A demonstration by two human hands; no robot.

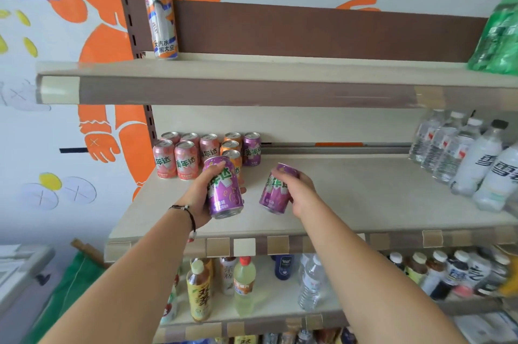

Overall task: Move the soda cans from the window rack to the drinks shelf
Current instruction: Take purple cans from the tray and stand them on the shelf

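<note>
My left hand [200,203] grips a purple soda can [224,189], held upright just above the middle shelf [364,198]. My right hand [298,189] grips a second purple can [276,192], tilted to the left over the same shelf. Behind them, at the shelf's back left, stand several pink cans [186,160], orange cans [231,147] and one more purple can [251,149] in rows. A tall orange-and-white can [162,23] stands alone on the top shelf [252,72] at the left.
Water bottles [437,144] and white drink bottles [487,172] fill the middle shelf's right end. A green bottle pack [499,35] sits at the top right. The lower shelf [269,313] holds many tea, juice and water bottles. A painted wall lies to the left.
</note>
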